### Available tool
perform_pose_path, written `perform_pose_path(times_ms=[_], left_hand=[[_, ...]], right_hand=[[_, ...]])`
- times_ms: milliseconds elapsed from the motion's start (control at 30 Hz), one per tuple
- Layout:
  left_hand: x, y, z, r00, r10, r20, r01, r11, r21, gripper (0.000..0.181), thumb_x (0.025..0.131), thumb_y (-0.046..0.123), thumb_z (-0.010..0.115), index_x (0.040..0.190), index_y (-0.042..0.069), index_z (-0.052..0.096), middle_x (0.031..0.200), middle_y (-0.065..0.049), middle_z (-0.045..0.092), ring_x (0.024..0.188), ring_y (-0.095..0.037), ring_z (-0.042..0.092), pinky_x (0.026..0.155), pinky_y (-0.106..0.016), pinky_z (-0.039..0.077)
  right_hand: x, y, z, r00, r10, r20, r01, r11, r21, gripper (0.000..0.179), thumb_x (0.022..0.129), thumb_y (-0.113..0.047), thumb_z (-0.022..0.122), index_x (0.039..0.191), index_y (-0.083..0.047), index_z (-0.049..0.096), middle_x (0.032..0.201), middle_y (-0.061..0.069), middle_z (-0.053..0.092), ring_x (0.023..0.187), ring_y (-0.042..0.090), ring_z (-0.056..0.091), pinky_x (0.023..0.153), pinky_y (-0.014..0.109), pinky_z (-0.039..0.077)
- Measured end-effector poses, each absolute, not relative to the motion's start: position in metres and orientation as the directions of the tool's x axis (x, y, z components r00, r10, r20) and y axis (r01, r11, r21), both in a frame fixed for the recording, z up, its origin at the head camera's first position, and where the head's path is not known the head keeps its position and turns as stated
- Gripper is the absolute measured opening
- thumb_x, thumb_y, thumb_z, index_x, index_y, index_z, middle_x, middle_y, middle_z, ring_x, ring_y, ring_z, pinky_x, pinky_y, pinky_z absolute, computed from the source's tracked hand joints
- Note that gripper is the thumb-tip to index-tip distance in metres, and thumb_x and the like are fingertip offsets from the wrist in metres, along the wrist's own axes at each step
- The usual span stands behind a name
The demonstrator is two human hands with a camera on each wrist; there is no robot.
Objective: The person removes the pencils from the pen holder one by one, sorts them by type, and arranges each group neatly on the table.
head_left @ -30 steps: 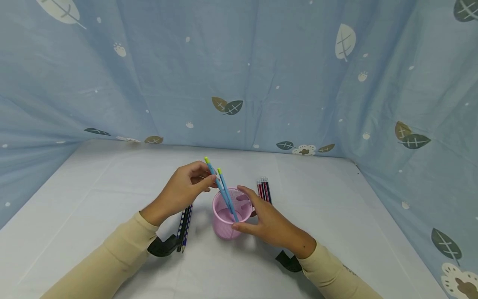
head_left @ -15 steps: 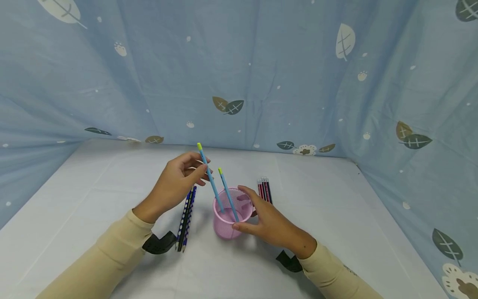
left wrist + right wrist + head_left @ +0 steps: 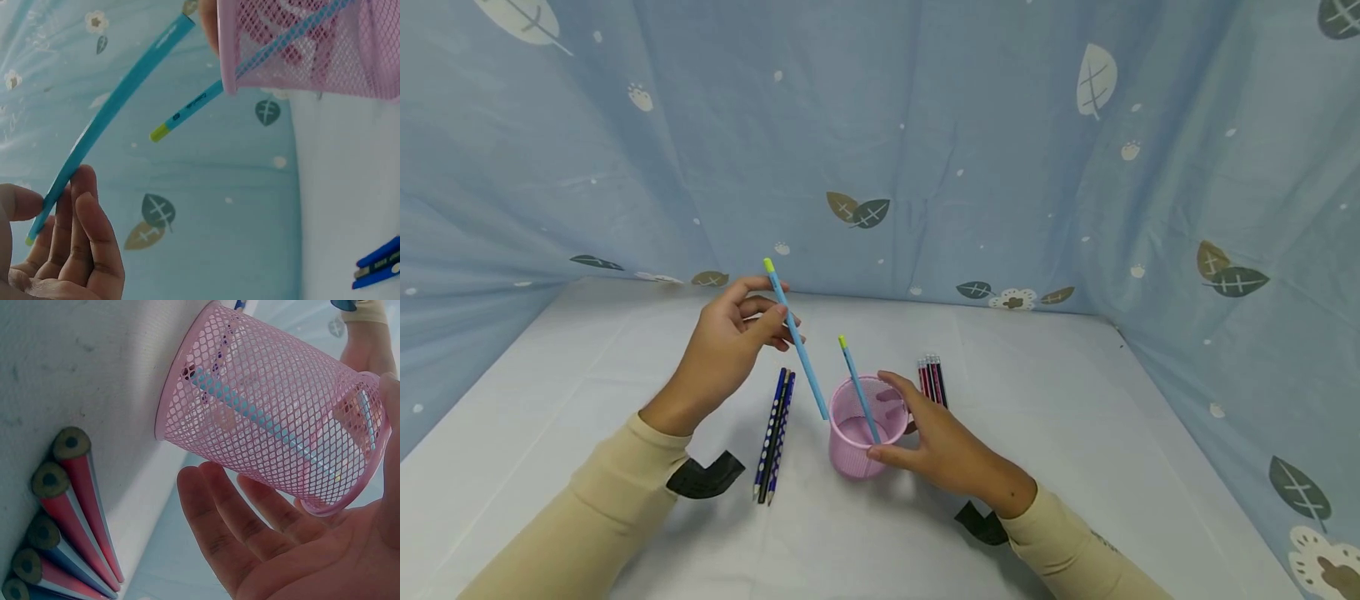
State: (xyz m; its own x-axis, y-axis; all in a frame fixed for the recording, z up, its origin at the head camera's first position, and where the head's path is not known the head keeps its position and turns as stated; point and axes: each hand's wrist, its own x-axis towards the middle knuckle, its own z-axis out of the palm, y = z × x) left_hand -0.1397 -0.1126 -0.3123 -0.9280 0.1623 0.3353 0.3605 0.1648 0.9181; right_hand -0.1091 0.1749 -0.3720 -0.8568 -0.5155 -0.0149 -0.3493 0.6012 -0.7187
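My left hand (image 3: 722, 342) pinches a light blue pencil (image 3: 805, 367) with a yellow-green end between thumb and fingers. It slants down to the right, its lower end beside the left rim of a pink mesh pencil cup (image 3: 850, 460). In the left wrist view, this pencil (image 3: 119, 94) is outside the cup, sharpened tip partly hidden. A second light blue pencil (image 3: 857, 383) leans inside the cup, yellow-green end up. My right hand (image 3: 951, 446) holds the cup from the right, thumb on the near rim. In the right wrist view, the fingers (image 3: 219, 512) lie along its mesh side.
Several dark pencils (image 3: 772, 437), some blue with white dots, lie left of the cup on the white table (image 3: 1060, 467). Several red and black striped pencils (image 3: 933, 383) lie behind my right hand. A blue leaf-print curtain (image 3: 737, 150) closes off the back and sides.
My left hand has lifted one blue pencil out of the cup and moved left and up with it. The other pencil, my right hand and the cup have stayed put.
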Motion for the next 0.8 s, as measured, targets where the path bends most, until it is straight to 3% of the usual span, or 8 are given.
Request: perform_pose_path(times_ms=[133,267,367,600,800], left_hand=[[-0.143,-0.117,-0.314,-0.935,0.171,0.310,0.336,0.153,0.929,0.037,0.105,0.023,0.052,0.136,0.004,0.047,0.101,-0.008,0.066,0.085,-0.017,0.071,0.074,-0.034,0.061],[-0.148,-0.120,-0.318,-0.947,0.172,0.272,0.298,0.151,0.943,0.039,0.105,0.023,0.052,0.138,0.004,0.046,0.102,-0.011,0.064,0.082,-0.019,0.071,0.071,-0.038,0.062],[-0.151,-0.122,-0.321,-0.954,0.168,0.247,0.274,0.166,0.947,0.038,0.105,0.022,0.052,0.138,0.004,0.046,0.102,-0.013,0.063,0.080,-0.019,0.071,0.072,-0.038,0.062],[-0.155,-0.127,-0.326,-0.965,0.172,0.200,0.230,0.178,0.957,0.037,0.104,0.020,0.052,0.136,0.002,0.046,0.098,-0.006,0.063,0.080,-0.016,0.069,0.072,-0.037,0.062],[-0.162,-0.133,-0.334,-0.978,0.168,0.121,0.160,0.237,0.958,0.037,0.103,0.019,0.053,0.135,0.002,0.047,0.101,-0.013,0.062,0.080,-0.016,0.068,0.070,-0.039,0.062]], right_hand=[[-0.109,0.175,-0.372,-0.856,-0.517,-0.016,-0.347,0.597,-0.723,0.093,0.085,-0.049,0.076,0.157,-0.026,0.022,0.151,-0.001,0.046,0.137,0.021,0.049,0.111,0.052,0.042],[-0.108,0.177,-0.372,-0.855,-0.519,-0.009,-0.355,0.598,-0.719,0.092,0.085,-0.051,0.075,0.157,-0.027,0.022,0.149,-0.004,0.047,0.137,0.020,0.048,0.111,0.052,0.041],[-0.107,0.177,-0.371,-0.853,-0.522,-0.003,-0.363,0.597,-0.715,0.092,0.086,-0.052,0.075,0.157,-0.027,0.022,0.147,-0.005,0.049,0.136,0.019,0.049,0.111,0.052,0.041],[-0.108,0.178,-0.371,-0.847,-0.532,0.008,-0.376,0.587,-0.717,0.092,0.086,-0.051,0.074,0.157,-0.025,0.022,0.147,-0.002,0.050,0.135,0.019,0.050,0.111,0.052,0.040],[-0.108,0.177,-0.371,-0.847,-0.531,0.005,-0.373,0.590,-0.716,0.092,0.086,-0.050,0.075,0.157,-0.026,0.022,0.148,-0.001,0.049,0.134,0.019,0.051,0.110,0.050,0.042]])
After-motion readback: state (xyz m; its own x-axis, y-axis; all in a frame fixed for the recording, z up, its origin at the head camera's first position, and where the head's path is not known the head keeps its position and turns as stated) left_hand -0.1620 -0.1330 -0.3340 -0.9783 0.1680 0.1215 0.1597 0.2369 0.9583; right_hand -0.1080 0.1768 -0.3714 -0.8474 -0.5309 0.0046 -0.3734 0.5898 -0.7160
